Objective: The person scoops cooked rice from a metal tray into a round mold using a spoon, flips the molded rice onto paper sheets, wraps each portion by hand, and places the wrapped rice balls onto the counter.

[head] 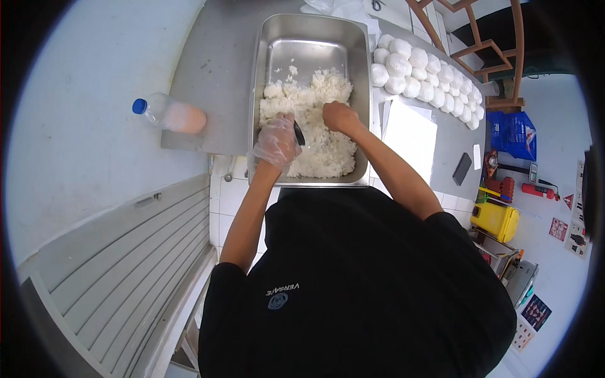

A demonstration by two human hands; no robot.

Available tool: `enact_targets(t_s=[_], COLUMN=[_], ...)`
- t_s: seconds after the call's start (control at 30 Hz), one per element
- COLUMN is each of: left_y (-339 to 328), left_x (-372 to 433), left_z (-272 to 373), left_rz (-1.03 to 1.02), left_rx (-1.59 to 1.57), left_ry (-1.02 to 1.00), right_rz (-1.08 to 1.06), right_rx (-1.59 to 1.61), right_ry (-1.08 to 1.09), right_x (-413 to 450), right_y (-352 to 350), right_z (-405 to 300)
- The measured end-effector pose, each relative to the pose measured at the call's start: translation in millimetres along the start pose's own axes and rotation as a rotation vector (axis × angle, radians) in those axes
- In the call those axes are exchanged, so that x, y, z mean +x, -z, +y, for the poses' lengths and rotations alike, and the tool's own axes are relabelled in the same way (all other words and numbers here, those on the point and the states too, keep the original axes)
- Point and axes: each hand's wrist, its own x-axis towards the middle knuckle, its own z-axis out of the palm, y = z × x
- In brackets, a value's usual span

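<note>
A deep stainless steel pan (309, 26) stands in front of me with loose cooked white rice (326, 160) in it. My left hand (276, 141) wears a clear plastic glove and reaches down into the pan at its left side. A black object with a rounded edge (299, 134) shows beside the palm, gripped by that hand; most of it is hidden. My right hand (339, 117) is bare, its fingers curled low over the rice near the right wall. A thin pale edge shows by its fingers, but whether it belongs to a held tool is unclear.
Many round white wrapped bundles (418, 75) are stacked right of the pan on the metal table (222, 61). White paper sheets (410, 137) and a phone (462, 168) lie nearer. A blue-capped plastic bottle (182, 115) lies at left. A yellow bin (496, 221) stands far right.
</note>
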Motion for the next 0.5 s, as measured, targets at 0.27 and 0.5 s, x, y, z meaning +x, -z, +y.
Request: enact_targets(t_s=[0.27, 0.5], left_y=[-65.8, -96.1], left_x=[24.2, 51.0], left_z=[-36.6, -21.3], left_rz=[-0.015, -0.572], left_rx=[0.307, 0.216], left_ry=[-0.412, -0.548], right_rz=[-0.021, -0.223], right_rx=[-0.057, -0.037], right_ry=[0.114, 0.014], right_x=[-97.1, -80.6], right_y=[-32.8, -22.6], right_z=[-24.1, -1.8])
